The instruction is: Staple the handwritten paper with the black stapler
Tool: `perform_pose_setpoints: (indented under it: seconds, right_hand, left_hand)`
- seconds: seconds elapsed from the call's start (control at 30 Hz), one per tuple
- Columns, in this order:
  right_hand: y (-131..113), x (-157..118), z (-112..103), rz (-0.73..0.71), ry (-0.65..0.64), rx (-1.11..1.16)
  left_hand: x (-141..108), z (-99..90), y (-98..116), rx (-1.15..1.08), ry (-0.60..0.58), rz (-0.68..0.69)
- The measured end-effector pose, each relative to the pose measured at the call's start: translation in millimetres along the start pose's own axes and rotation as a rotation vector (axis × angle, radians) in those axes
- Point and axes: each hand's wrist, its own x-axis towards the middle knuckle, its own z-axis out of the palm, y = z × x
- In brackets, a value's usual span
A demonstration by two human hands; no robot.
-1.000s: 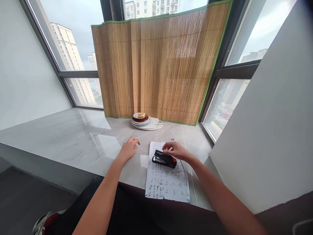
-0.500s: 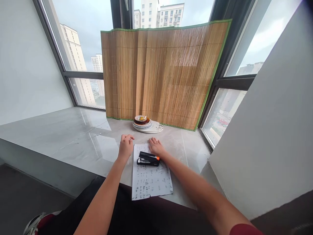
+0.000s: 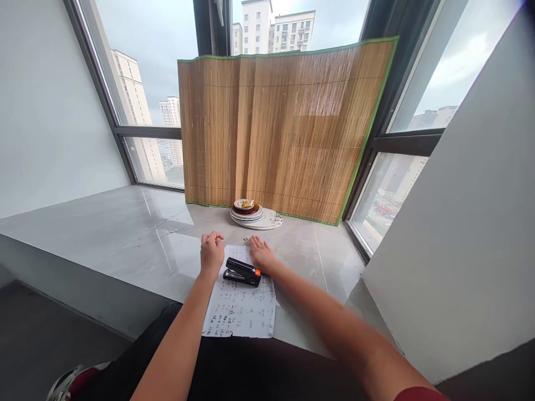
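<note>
The paper (image 3: pixel 246 314), with the black stapler (image 3: pixel 243 274) lying on it, is now shifted closer to the left hand (image 3: pixel 212 256), whose curled fingers hide whether they hold anything, while the right hand (image 3: pixel 263 258) lies flat, fingers extended.

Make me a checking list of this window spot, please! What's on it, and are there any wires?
Surface: pale, shiny ledge with thin seam lines.
Things by the hands: black stapler with an orange part, its two arms apart at one end, lying on a handwritten sheet of paper.
Clutter: stacked plates near the blind; tiny bits beyond the paper, too small to name.
Left hand: fingers curled, beside the paper; can't tell if it holds anything.
Right hand: open, palm down by the paper's far edge.
Cables: nothing seen.
Surroundings: bamboo-like blind with green edging, windows, tall buildings outside.
</note>
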Motion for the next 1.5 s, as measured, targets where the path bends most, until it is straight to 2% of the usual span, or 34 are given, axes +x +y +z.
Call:
perform_pose_setpoints:
  seconds: [0.1, 0.27, 0.33, 0.4, 0.5, 0.6, 0.67, 0.7, 0.77, 0.87, 0.93, 1.0, 1.1, 1.2, 1.5]
  right_hand:
    - [24, -26, -10, 0.066, 0.014, -0.036]
    - [65, -63, -23, 0.110, -0.002, -0.084]
    - [71, -68, -26, 0.111, 0.000, -0.077]
    - [71, -67, -27, 0.120, 0.014, -0.056]
    - [67, -64, -32, 0.131, 0.059, 0.012]
    - [62, -71, -47, 0.101, 0.230, 0.173]
    - [56, -84, -60, 0.053, 0.343, 0.358]
    - [52, -92, -66, 0.018, 0.357, 0.460]
    - [41, -109, -74, -0.077, 0.292, 0.601]
    - [25, -126, -75, -0.251, 0.153, 0.521]
    - [20, -128, -69, -0.299, 0.117, 0.413]
    - [20, -124, -61, -0.264, 0.151, 0.384]
    - [26, -117, -54, -0.174, 0.321, 0.459]
    - [33, -114, -55, -0.172, 0.431, 0.546]
    - [35, -107, -52, -0.197, 0.391, 0.512]
  left_hand:
    - [-1, 2.2, 1, 0.002, -0.109, 0.070]
    - [-10, 12.5, 4, 0.043, -0.439, 0.342]
    - [-16, 17.7, 5, 0.053, -0.592, 0.422]
    - [-22, 23.1, 2, 0.069, -0.732, 0.446]
    - [-28, 30.3, -5, 0.127, -0.843, 0.427]
    - [-29, 34.1, -11, 0.171, -0.859, 0.405]
    - [-27, 34.0, -13, 0.188, -0.851, 0.407]
    - [-27, 33.3, -13, 0.192, -0.845, 0.413]
    - [-25, 31.2, -12, 0.189, -0.841, 0.423]
    - [-23, 27.8, -11, 0.179, -0.868, 0.408]
    - [-23, 26.1, -11, 0.183, -0.887, 0.403]
    - [-23, 25.2, -11, 0.194, -0.883, 0.405]
    - [-24, 24.9, -9, 0.200, -0.858, 0.406]
    - [-25, 24.8, -6, 0.202, -0.861, 0.398]
    - [-26, 21.8, 0, 0.339, -0.813, 0.333]
